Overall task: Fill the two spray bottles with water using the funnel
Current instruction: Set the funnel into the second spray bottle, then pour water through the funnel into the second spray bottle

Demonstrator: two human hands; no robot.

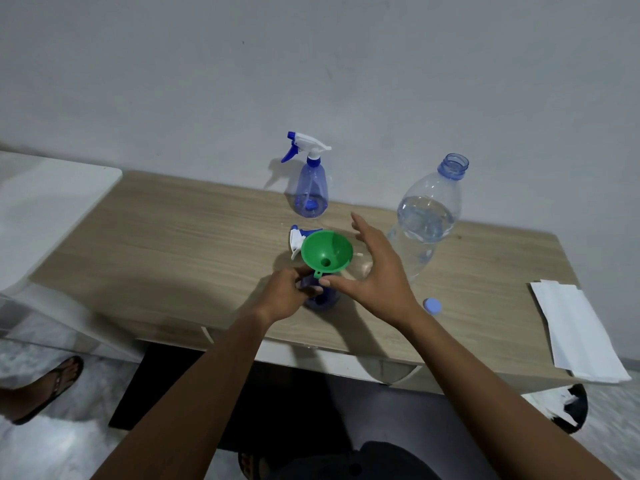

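A light wood-grain surface [173, 244] is standing against a plain pale grey wall [311, 64]. A stack of folded white paper sheets [581, 337] is lying on its right end, jutting slightly past the front edge. A white cabinet top [45, 209] is sitting just beside its left end. On the pale marbled floor [52, 445], a foot in a dark flip-flop sandal [48, 389] is resting at lower left. A dark mat [166, 386] is lying under the surface, and a black round object with white patches [571, 407] is showing below the right end.

The funnel [327, 251] and left hand [284, 293] hide most of 1 spray bottle [325, 301].
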